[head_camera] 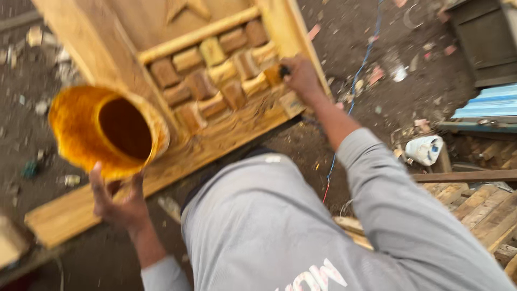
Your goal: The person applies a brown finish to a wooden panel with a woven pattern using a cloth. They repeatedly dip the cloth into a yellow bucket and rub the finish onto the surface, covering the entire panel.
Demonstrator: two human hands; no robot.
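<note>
Applying finish to a carved wooden door panel (215,134), judged about midway: carved blocks (215,75) under the right hand (301,78) look darker and glossy in part, some paler ones between them, so probably coated unevenly; plain frame toward the left hand (121,207) and at the far end appears dry and lighter, so likely left to do. Hard to be sure because of blur

Right hand closed around a small dark handle (284,70), maybe of a brush, fingers curled tight, tip pressed on the blocks at the panel's edge; bristles not visible

Left hand gripping from below an orange-stained container (102,134), fingers wrapped on its lower wall, thumb on the side; held tilted with the open mouth turned toward the camera, above the panel's near corner. Inside dark, level of liquid cannot be told

Beyond the right hand, dirt ground (388,48) with scraps and a blue cord (361,64); near the right elbow, wooden planks (479,210) and a white crumpled bag (425,148)
</note>
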